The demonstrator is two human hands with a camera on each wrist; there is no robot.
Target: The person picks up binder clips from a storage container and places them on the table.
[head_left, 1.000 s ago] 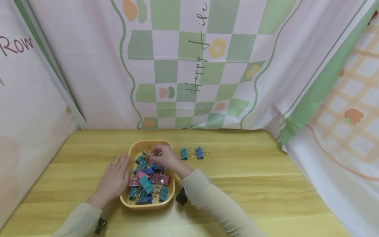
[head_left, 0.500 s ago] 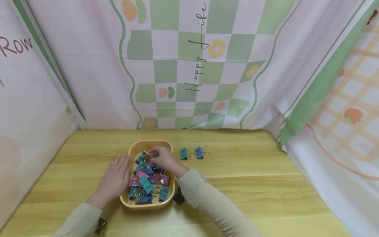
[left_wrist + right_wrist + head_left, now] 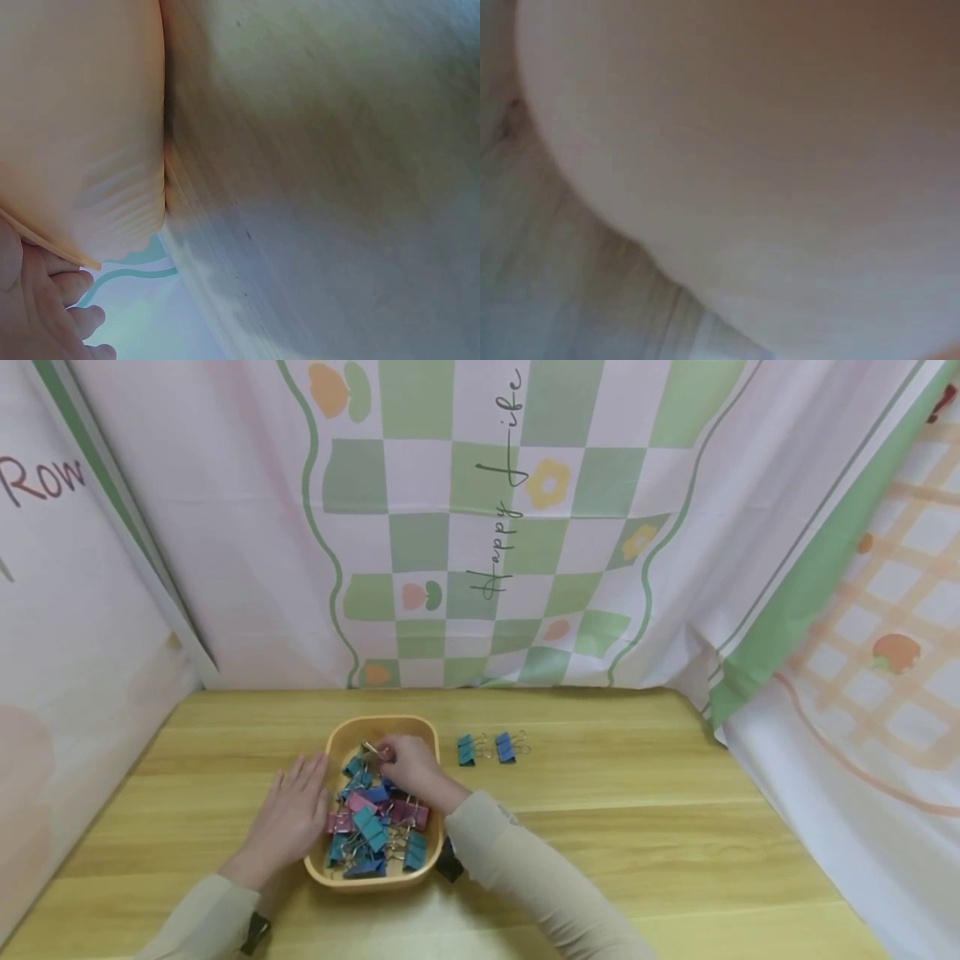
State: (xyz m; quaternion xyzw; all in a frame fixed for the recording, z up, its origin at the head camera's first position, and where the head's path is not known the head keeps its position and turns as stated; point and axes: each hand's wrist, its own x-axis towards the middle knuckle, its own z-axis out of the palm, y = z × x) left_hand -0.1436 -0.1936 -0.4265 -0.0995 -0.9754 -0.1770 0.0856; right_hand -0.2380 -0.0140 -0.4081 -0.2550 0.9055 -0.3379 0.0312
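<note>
A yellow plastic basket (image 3: 318,878) holds several binder clips in teal, blue and pink, with a teal binder clip (image 3: 370,828) on top of the heap. My left hand (image 3: 288,814) lies with straight fingers along the basket's left rim; in the left wrist view its fingers (image 3: 71,287) show beside the basket wall (image 3: 82,112). Inside the far part of the basket, my right hand (image 3: 415,770) has its fingers curled and pinches a binder clip, mostly hidden by the fingertips, with a bit of pink showing. The basket's wall fills most of the right wrist view.
Right of the basket, a teal binder clip (image 3: 467,750) and a blue binder clip (image 3: 506,747) lie side by side on the wooden table (image 3: 637,827). A patterned cloth (image 3: 487,543) hangs behind the table, and more cloth stands at both sides.
My right hand has shifted slightly toward me and to the left within the far part of the basket. The left hand and the two clips on the table have stayed put.
</note>
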